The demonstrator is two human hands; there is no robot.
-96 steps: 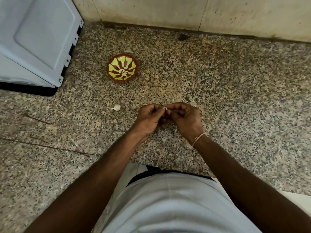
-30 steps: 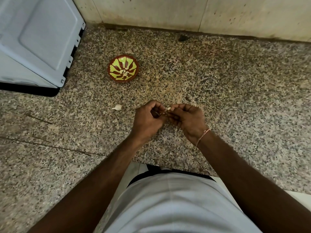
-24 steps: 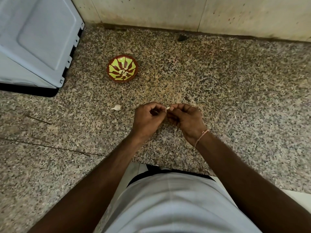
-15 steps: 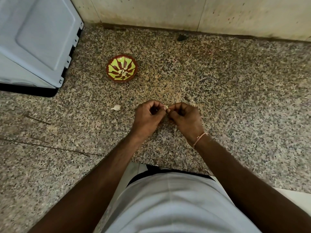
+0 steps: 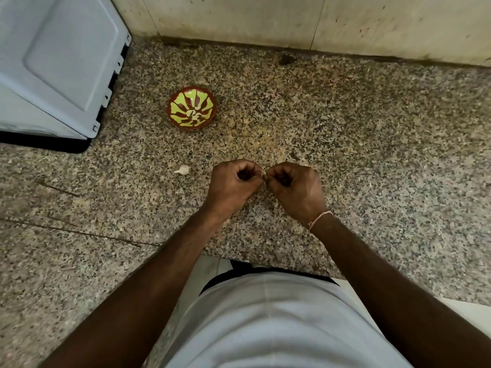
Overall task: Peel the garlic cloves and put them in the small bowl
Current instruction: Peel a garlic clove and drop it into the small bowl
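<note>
My left hand (image 5: 232,185) and my right hand (image 5: 296,189) meet over the granite counter, fingers curled. Between their fingertips they pinch one small garlic clove (image 5: 263,173), of which only a pale sliver shows. A second clove (image 5: 182,170), white and with its skin on, lies on the counter to the left of my left hand. The small bowl (image 5: 191,108), red-brown with a yellow-green pattern, stands farther back and to the left; a few pale pieces lie in its middle.
A light blue appliance (image 5: 53,65) on a black base fills the back left corner. A tiled wall (image 5: 292,19) closes the back of the speckled granite counter (image 5: 372,155). The counter's front edge (image 5: 265,264) runs just before my body.
Both hands stay together on the clove, with small finger shifts; the right hand's fingers have curled in tighter. The bowl and the loose clove have not moved.
</note>
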